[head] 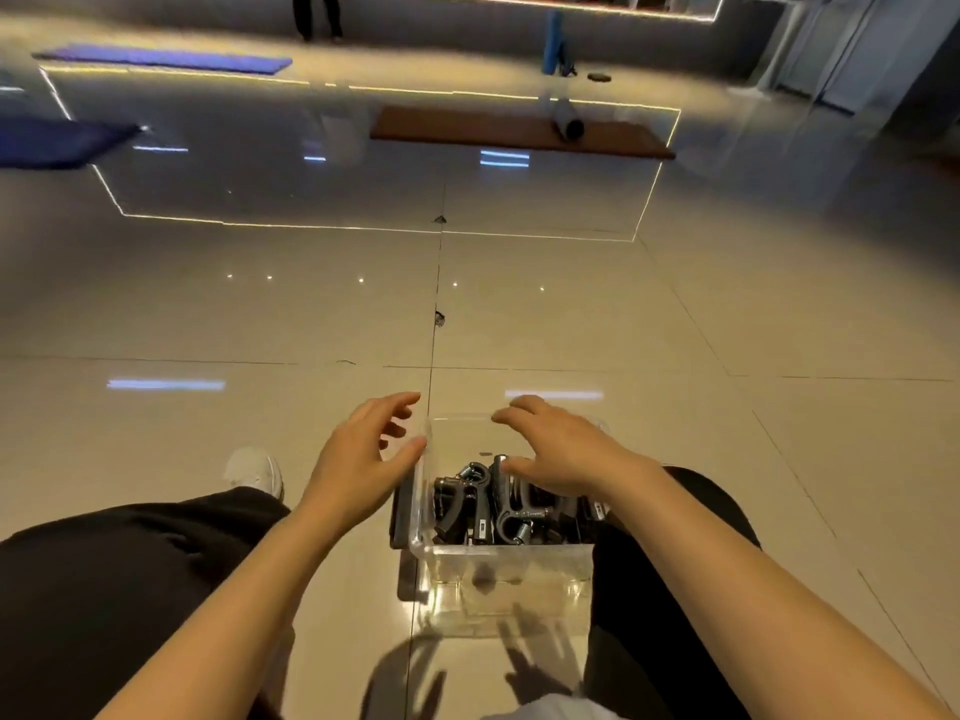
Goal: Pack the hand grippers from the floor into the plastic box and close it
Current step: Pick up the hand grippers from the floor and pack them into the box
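Note:
A clear plastic box (498, 569) stands on the tiled floor between my knees. Several black hand grippers (483, 504) with metal springs lie packed inside it. My left hand (358, 459) hovers at the box's left wall, fingers spread, thumb near the rim, holding nothing. My right hand (561, 449) is spread over the top of the box, palm down, above the grippers. Whether a transparent lid lies under it I cannot tell. A dark flat piece (402, 511) shows along the box's left side.
My legs in black trousers flank the box, with a white shoe (257, 472) at left. Glossy floor tiles stretch ahead. Farther off lie a brown mat (519, 132) with a grey roller (569, 119) and blue mats (161, 59). A person's legs (317, 15) stand at the far wall.

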### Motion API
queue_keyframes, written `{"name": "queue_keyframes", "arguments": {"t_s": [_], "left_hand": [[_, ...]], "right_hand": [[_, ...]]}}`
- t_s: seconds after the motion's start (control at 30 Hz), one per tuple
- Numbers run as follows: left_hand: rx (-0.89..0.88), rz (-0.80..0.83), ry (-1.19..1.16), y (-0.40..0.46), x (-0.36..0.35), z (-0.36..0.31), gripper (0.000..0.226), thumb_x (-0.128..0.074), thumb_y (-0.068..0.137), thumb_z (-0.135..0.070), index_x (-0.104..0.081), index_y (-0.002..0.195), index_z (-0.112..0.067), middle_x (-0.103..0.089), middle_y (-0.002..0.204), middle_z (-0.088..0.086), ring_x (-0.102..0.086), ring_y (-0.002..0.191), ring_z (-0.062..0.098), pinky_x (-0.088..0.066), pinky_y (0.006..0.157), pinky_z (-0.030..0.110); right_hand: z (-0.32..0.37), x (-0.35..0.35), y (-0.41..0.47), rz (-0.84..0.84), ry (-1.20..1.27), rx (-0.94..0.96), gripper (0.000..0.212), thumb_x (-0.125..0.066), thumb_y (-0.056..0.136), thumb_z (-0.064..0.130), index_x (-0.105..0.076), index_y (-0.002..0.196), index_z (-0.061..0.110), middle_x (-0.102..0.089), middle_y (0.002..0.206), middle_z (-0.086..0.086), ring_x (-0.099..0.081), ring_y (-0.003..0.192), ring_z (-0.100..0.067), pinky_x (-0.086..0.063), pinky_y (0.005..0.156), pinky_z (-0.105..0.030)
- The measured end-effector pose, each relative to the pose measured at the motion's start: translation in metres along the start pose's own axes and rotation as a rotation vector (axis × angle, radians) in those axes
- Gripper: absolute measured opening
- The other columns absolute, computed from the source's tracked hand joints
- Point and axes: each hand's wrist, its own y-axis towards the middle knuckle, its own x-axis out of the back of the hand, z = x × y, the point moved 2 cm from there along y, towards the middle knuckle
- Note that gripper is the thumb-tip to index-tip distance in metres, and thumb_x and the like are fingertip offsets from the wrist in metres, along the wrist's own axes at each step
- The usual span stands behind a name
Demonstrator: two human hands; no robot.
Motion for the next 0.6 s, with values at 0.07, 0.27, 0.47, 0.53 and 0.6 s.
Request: {"name": "queue_keyframes", "arguments": {"t_s": [0.07, 0.27, 0.47, 0.53, 0.6], "left_hand": [[0.003, -0.096, -0.003, -0.008, 0.04, -0.008, 0.038, -0.063, 0.087, -0.025, -0.054, 0.124, -0.026, -0.058, 0.11, -0.007, -0.057, 0.089, 0.002, -0.046, 0.073, 0.013], [0.061, -0.415, -0.001, -0.047, 0.157, -0.03, 0.015, -0.062, 0.088, -0.023, -0.064, 0.103, -0.022, -0.064, 0.091, -0.007, -0.06, 0.079, 0.004, -0.044, 0.066, 0.011], [0.153, -0.58, -0.007, -0.111, 0.223, -0.021, 0.012, -0.066, 0.084, -0.023, -0.064, 0.085, -0.035, -0.068, 0.082, -0.006, -0.065, 0.077, 0.015, -0.056, 0.073, 0.034], [0.204, -0.632, 0.012, -0.134, 0.236, -0.017, 0.008, -0.066, 0.084, -0.024, -0.065, 0.087, -0.032, -0.068, 0.082, -0.007, -0.065, 0.077, 0.013, -0.055, 0.072, 0.03], [0.263, -0.682, 0.033, -0.158, 0.248, -0.013, 0.005, -0.065, 0.085, -0.025, -0.066, 0.089, -0.028, -0.068, 0.081, -0.008, -0.064, 0.077, 0.011, -0.051, 0.072, 0.025]], "right_hand": [[0.033, 0.025, 0.003, -0.065, -0.019, 0.084, 0.063, -0.059, 0.09, 0.037, -0.029, 0.145, 0.027, -0.023, 0.153, 0.002, -0.037, 0.132, -0.022, -0.038, 0.105, -0.038], [0.15, 0.079, 0.012, -0.178, -0.115, 0.339, 0.059, -0.062, 0.087, 0.038, -0.038, 0.14, 0.025, -0.038, 0.145, 0.002, -0.042, 0.127, -0.022, -0.04, 0.101, -0.036], [0.242, 0.075, 0.007, -0.257, -0.115, 0.501, 0.051, -0.063, 0.086, 0.039, -0.048, 0.132, 0.024, -0.047, 0.136, -0.001, -0.048, 0.119, -0.022, -0.043, 0.097, -0.037], [0.269, 0.065, 0.008, -0.251, -0.118, 0.566, 0.047, -0.063, 0.087, 0.038, -0.05, 0.129, 0.024, -0.05, 0.133, 0.0, -0.051, 0.115, -0.021, -0.046, 0.093, -0.036], [0.293, 0.059, 0.009, -0.236, -0.12, 0.625, 0.044, -0.063, 0.087, 0.038, -0.052, 0.127, 0.024, -0.052, 0.131, 0.0, -0.053, 0.112, -0.02, -0.047, 0.09, -0.035]]}}
